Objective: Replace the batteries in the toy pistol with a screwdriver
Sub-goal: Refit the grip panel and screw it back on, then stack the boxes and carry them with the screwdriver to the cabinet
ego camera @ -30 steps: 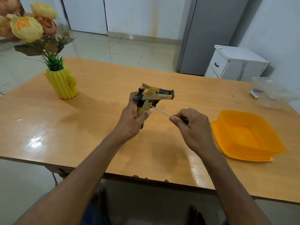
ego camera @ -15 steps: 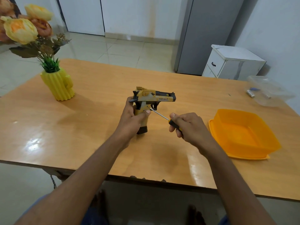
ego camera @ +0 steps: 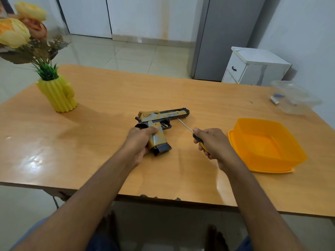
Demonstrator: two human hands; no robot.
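A yellow, grey and black toy pistol point(ego camera: 164, 117) lies on its side near the middle of the wooden table point(ego camera: 90, 142), barrel pointing right. My left hand point(ego camera: 139, 142) grips its handle from the left. My right hand point(ego camera: 213, 145) holds a screwdriver point(ego camera: 190, 132) by its black and yellow handle. The thin metal shaft points up-left, and its tip sits just below the barrel, apart from the grip. A battery point(ego camera: 274, 100) lies at the far right inside a clear container.
An orange plastic tub point(ego camera: 262, 142) sits on its lid right of my right hand. A clear plastic container point(ego camera: 297, 98) stands at the far right corner. A yellow cactus-shaped vase point(ego camera: 58, 95) with flowers stands at the left. A white cabinet point(ego camera: 253, 67) is behind the table.
The pistol has gone from held upright above the table to lying on its side on it. The screwdriver tip has come away from the grip, and my right hand moved right.
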